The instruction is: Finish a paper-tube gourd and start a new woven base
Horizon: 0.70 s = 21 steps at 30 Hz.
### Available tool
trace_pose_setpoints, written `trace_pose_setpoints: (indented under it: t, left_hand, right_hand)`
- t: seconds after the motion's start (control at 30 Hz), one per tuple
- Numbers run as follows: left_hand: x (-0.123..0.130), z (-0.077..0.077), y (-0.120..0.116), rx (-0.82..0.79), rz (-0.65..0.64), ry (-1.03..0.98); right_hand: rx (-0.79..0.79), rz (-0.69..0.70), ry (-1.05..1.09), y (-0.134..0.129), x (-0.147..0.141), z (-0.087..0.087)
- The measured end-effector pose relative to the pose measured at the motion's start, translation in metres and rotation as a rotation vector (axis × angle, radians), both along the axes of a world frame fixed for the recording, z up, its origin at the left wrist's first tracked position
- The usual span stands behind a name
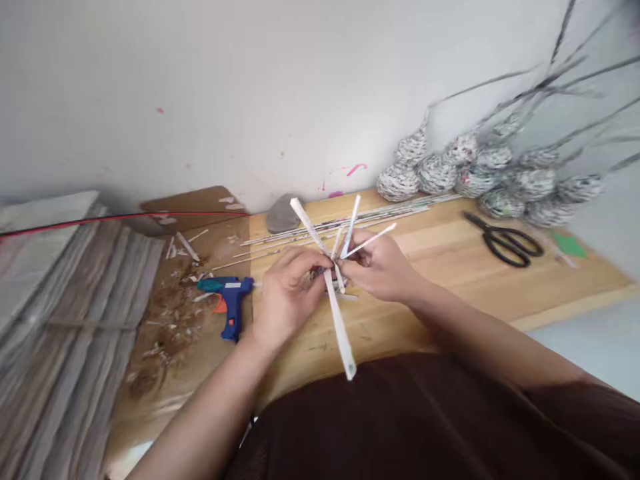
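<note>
Between my two hands is a small bundle of rolled newspaper tubes (339, 327), crossing at the middle with their ends sticking out in several directions. My left hand (290, 293) pinches the crossing from the left, thumb and forefinger pressed together. From the right, my right hand (377, 267) grips the same tubes close to the crossing, fingers closed. One longer tube points down toward my dark clothing, while others point up and to the right. The fingers hide most of the woven centre.
A blue glue gun (231, 300) lies left of my hands on stained cardboard (200, 373) with paper scraps. Loose paper tubes (280, 240) and a grey stone-like disc (284, 215) lie behind. Black scissors (505, 243) rest at right, before woven paper pieces (437, 173). Stacked newspapers (85, 320) stand left.
</note>
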<state>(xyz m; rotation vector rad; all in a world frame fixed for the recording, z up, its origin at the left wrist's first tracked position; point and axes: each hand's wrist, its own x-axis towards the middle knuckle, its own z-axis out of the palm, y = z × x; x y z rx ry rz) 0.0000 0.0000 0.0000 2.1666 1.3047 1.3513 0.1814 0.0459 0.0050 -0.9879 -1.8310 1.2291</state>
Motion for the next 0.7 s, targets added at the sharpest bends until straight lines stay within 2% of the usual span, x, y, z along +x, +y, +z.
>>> trace_pose_setpoints:
  t: [0.17,0.3,0.4,0.5,0.6,0.7]
  left_hand:
    - [0.004,-0.006,0.001,0.007,0.006,-0.142]
    - [0.003,-0.014,0.004,-0.156,-0.04,-0.317]
    - [0.001,-0.014,0.006,-0.241,-0.05,-0.381]
    - [-0.004,-0.007,0.008,-0.197,-0.046,-0.289]
    - [-0.01,0.002,0.011,-0.184,-0.123,-0.162]
    - [-0.013,0.004,0.012,-0.193,-0.156,-0.159]
  right_hand:
    - [-0.02,-0.01,0.025,0.001,0.002,-0.001]
    - [-0.032,0.024,0.055,0.004,0.004,-0.001]
    - [-0.033,0.044,0.042,0.003,0.004,0.001]
    - [-0.032,0.064,0.024,0.001,0.005,0.005]
    - [-0.021,0.065,0.022,-0.002,0.005,0.008]
    - [-0.005,0.063,0.016,-0.004,0.004,0.01]
